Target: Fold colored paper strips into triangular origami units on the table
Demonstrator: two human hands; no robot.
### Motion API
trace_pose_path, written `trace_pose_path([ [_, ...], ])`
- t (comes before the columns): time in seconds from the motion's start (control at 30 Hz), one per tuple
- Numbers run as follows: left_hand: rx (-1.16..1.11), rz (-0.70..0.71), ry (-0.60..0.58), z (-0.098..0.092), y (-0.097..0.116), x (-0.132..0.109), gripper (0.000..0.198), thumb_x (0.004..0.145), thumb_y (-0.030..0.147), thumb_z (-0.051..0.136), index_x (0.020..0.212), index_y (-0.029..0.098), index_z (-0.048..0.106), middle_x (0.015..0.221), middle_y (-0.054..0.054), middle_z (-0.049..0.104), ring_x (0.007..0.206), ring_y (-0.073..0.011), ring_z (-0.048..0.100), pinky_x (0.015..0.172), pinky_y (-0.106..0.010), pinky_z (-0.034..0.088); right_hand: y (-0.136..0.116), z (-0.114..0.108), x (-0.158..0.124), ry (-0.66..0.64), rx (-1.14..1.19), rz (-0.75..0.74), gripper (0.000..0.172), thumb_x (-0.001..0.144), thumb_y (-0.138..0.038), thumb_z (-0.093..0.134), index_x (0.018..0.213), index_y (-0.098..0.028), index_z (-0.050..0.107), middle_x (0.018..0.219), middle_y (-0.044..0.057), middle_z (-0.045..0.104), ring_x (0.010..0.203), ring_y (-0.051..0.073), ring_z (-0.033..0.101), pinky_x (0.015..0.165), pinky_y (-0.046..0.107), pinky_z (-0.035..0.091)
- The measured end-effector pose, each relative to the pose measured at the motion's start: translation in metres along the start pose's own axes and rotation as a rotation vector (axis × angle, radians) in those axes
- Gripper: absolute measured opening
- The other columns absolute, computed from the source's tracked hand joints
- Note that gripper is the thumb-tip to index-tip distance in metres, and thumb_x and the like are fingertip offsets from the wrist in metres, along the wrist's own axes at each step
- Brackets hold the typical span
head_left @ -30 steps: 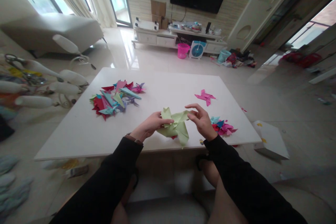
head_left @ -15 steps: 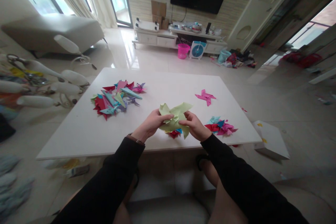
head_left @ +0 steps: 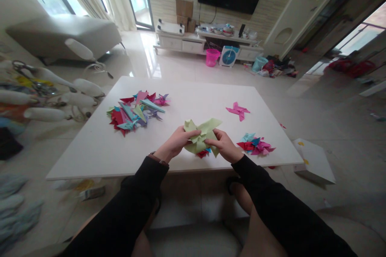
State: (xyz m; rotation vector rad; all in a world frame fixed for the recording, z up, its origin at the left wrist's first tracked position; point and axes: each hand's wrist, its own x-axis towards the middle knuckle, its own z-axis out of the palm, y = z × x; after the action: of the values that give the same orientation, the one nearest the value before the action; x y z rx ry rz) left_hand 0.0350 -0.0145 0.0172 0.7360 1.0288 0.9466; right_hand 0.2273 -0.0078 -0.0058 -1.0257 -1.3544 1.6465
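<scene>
A pale green folded paper pinwheel (head_left: 201, 134) is held up over the near part of the white table (head_left: 187, 100). My left hand (head_left: 175, 143) pinches its left side, thumb on top near the middle. On the other side my right hand (head_left: 225, 145) grips it the same way, fingers behind the paper. Partly hidden beneath it lie some red and blue folded papers (head_left: 203, 153). A pink paper pinwheel (head_left: 239, 111) rests flat farther back on the right. Nearer, at the right, is a small heap of red, blue and pink folded papers (head_left: 256, 145).
A large pile of colourful origami (head_left: 135, 112) covers the table's left part. A white box (head_left: 315, 161) stands on the floor to the right. Beyond the table are a pink basket (head_left: 212, 58), a blue fan (head_left: 228, 56) and a low TV cabinet (head_left: 193, 46).
The view has shifted slightly. Both hands keep hold of the green pinwheel in nearly the same position, and the papers on the table stay as they were.
</scene>
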Motion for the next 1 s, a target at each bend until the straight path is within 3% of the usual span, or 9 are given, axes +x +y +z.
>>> trace_pose_path([
  [0.2,0.020,0.010,-0.004,0.000,-0.001,0.000,0.044,0.056,0.034,0.090,0.088,0.009,0.071,0.083,-0.007,0.072,0.070,-0.0162,0.065,0.066,-0.028,0.050,-0.003,0.002,0.000,0.000,0.070,-0.018,0.039,0.066,-0.023,0.076,0.105,-0.020,0.074,0.100,0.001,0.077,0.099,0.024,0.068,0.089,0.033,0.052],
  [0.47,0.094,0.048,-0.016,-0.002,-0.005,0.003,0.036,0.059,0.034,0.088,0.079,0.012,0.068,0.072,-0.002,0.067,0.064,-0.0136,0.061,0.062,-0.025,0.045,0.002,0.002,0.001,0.018,0.130,0.015,0.029,0.076,-0.032,0.073,0.102,-0.020,0.077,0.103,0.005,0.078,0.095,0.024,0.071,0.090,0.035,0.053],
  [0.73,0.186,0.084,-0.044,-0.001,-0.005,0.002,0.033,0.061,0.034,0.085,0.080,0.010,0.074,0.074,-0.004,0.070,0.065,-0.0138,0.061,0.063,-0.025,0.044,0.009,0.010,0.002,0.112,0.106,0.034,0.030,0.071,-0.033,0.077,0.098,-0.020,0.080,0.106,0.006,0.079,0.103,0.026,0.071,0.097,0.039,0.052],
  [1.0,0.223,0.094,-0.019,-0.002,-0.005,0.001,0.028,0.062,0.033,0.084,0.076,0.011,0.072,0.073,-0.004,0.070,0.065,-0.0149,0.062,0.065,-0.027,0.047,0.005,0.014,0.001,0.113,0.170,0.100,0.028,0.063,-0.026,0.075,0.089,-0.018,0.079,0.093,0.005,0.079,0.090,0.025,0.071,0.088,0.037,0.054],
])
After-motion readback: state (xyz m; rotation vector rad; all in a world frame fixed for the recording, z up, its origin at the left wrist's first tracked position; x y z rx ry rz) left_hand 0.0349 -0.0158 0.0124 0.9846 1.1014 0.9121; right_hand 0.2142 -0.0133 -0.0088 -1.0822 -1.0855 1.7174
